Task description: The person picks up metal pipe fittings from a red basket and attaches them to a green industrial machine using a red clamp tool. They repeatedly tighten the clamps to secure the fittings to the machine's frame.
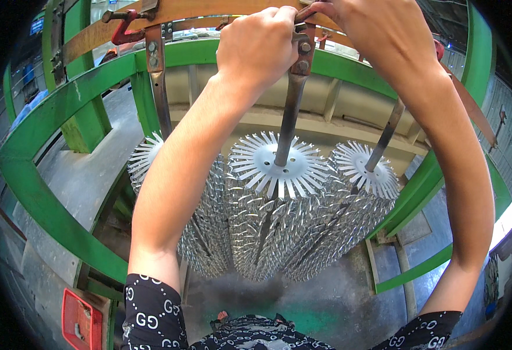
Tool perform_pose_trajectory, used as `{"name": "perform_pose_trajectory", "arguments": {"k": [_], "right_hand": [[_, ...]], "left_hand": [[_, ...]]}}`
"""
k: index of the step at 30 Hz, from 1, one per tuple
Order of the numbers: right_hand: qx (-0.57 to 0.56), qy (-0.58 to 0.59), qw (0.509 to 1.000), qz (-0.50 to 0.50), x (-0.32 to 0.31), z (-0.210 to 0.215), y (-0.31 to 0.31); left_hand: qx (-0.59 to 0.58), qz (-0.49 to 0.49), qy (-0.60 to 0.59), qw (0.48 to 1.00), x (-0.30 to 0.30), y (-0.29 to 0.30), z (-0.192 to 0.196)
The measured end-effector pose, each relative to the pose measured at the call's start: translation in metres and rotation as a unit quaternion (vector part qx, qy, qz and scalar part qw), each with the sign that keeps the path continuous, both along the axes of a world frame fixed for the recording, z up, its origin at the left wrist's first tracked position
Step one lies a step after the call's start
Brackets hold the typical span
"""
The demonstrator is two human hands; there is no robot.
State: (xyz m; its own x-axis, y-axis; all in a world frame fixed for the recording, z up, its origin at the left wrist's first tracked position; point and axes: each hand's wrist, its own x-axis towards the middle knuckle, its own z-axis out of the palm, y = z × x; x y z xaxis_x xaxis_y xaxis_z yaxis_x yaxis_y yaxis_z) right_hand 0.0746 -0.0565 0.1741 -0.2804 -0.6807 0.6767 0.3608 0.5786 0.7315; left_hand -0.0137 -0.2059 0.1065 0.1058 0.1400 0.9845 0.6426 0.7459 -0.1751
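Bare forearms [171, 186] rise from black patterned sleeves [153, 318], reaching up and over three hanging stacks of spoked metal discs. Left hand [257, 45] is folded into a loose fist at the head of the middle hanger rod [291, 111]; its fingertips are hidden, so I cannot tell what it grips. Right hand [378, 32] comes in from the opposite side with its fingers curled nearly closed on a dark metal bar [310, 10], though the top edge cuts off part of the grip. This two-sided reach probably lets one hand steady the joint while the other works on the bar.

Below, the middle disc stack [250, 230] hangs between the left disc stack [202, 233] and the right disc stack [358, 164], so close that their spokes seem to meet. Each hangs on a rod from a brown beam [192, 10], presumably to keep it off the floor. At the left, a red clamp [129, 32] sits on that beam, apparently pinning a bolted bracket [154, 49].

Around everything curves a green frame [49, 195], its rails between the wearer and the surrounding floor. Bristling spokes crowd the space under the arms. Lower left rests a red tray [67, 318].
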Motion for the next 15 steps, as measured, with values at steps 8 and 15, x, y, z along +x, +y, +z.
{"name": "perform_pose_trajectory", "arguments": {"k": [8, 15], "right_hand": [[0.062, 0.043, 0.997, 0.026, -0.011, 0.003, 0.009], [0.043, 0.047, 0.996, 0.060, -0.010, -0.001, 0.008]], "left_hand": [[-0.002, 0.046, -0.005, 0.999, -0.006, 0.000, -0.002], [0.005, -0.008, -0.005, 1.000, 0.003, 0.000, -0.001]]}}
